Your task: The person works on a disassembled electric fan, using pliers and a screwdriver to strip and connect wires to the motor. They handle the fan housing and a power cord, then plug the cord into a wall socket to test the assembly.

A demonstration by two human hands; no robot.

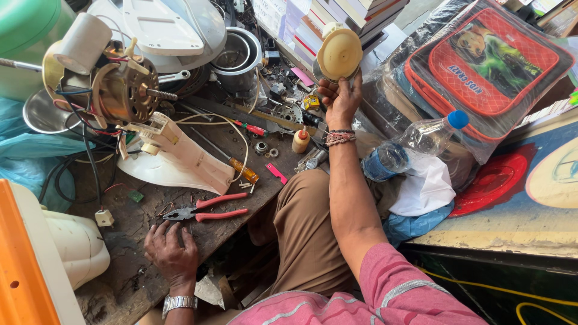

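Cluttered repair bench, fan parts everywhere.
Right hand (341,102) grips a cream round motor cover (339,55) raised, far from the flat, empty left hand (170,253) beside pliers (208,210).

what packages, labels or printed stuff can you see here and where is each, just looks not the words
Plastic-wrapped bag: top right, red and black, quilted, with a picture panel and a lettered strip.
Water bottle: lying right of the right hand's forearm, clear with a blue cap and blue label.
Small glue bottle: upright mid-bench, cream with a red tip.
Small box: beyond it, yellow, printed.
Stacked books: top centre, pale edges.
No screens.
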